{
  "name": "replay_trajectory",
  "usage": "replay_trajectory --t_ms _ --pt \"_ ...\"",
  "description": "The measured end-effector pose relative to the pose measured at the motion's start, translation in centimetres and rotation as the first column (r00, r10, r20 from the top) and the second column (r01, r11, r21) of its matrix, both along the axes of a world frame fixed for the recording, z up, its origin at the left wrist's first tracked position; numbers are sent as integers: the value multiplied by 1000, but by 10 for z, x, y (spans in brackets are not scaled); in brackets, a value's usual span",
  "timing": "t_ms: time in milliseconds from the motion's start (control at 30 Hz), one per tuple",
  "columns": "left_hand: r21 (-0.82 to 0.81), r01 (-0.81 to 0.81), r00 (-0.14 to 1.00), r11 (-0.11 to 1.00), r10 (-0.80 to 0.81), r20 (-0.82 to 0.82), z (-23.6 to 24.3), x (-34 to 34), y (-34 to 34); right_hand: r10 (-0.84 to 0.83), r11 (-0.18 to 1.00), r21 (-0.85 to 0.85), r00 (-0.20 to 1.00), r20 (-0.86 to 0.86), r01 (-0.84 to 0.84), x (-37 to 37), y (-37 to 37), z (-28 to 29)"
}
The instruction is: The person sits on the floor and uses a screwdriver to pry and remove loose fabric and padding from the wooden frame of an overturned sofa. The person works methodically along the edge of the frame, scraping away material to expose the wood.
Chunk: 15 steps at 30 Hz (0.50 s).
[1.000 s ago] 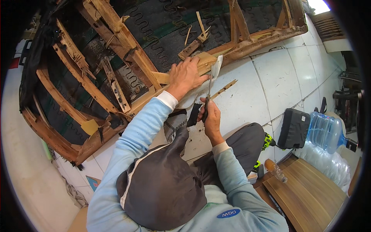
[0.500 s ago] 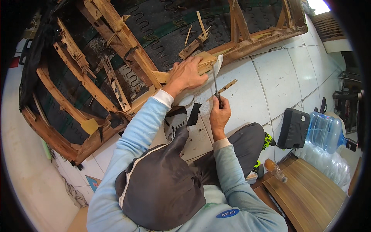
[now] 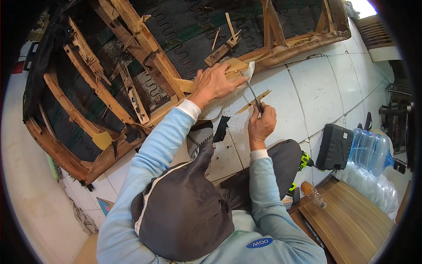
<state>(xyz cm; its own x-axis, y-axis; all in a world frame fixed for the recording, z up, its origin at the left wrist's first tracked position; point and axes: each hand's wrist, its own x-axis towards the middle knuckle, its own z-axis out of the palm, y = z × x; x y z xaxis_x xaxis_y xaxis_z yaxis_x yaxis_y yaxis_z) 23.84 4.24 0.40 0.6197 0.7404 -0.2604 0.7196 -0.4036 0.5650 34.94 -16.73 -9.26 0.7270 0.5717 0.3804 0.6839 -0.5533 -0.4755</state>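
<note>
My left hand [image 3: 215, 83] grips a pale wooden piece [image 3: 235, 66] on the near rail of an upturned wooden furniture frame [image 3: 156, 57], its thumb beside the tool's tip. In my right hand [image 3: 262, 125] is the dark handle of a long, thin metal tool [image 3: 253, 93], angled up to that rail, where a white scrap of material [image 3: 251, 66] sticks out. A splintered strip of wood [image 3: 263, 95] lies on the white tiles just behind the tool. A dark scrap [image 3: 222, 128] lies below my left hand.
At right are a black case [image 3: 334, 145], a green-and-black drill [image 3: 303, 160], a blue water jug [image 3: 369, 152], clear plastic wrapping [image 3: 369, 189], a small orange-and-clear bottle [image 3: 313, 193] and wooden boards [image 3: 347, 220]. Zigzag springs [image 3: 173, 42] and broken slats show inside the frame. A pale wall [image 3: 24, 154] runs along the left.
My right hand has moved right, so the tool now slants more toward the upper left. My left thumb has shifted up and right, closer to the tool's tip.
</note>
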Motion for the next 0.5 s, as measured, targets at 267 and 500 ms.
replay_trajectory --t_ms 267,500 --pt "-105 -99 994 989 93 -59 4 5 7 431 902 378 -447 -784 207 17 -22 59" --pt "-120 -92 996 989 88 -31 -1 5 9 348 937 181 773 -531 -298 -14 -11 -10"
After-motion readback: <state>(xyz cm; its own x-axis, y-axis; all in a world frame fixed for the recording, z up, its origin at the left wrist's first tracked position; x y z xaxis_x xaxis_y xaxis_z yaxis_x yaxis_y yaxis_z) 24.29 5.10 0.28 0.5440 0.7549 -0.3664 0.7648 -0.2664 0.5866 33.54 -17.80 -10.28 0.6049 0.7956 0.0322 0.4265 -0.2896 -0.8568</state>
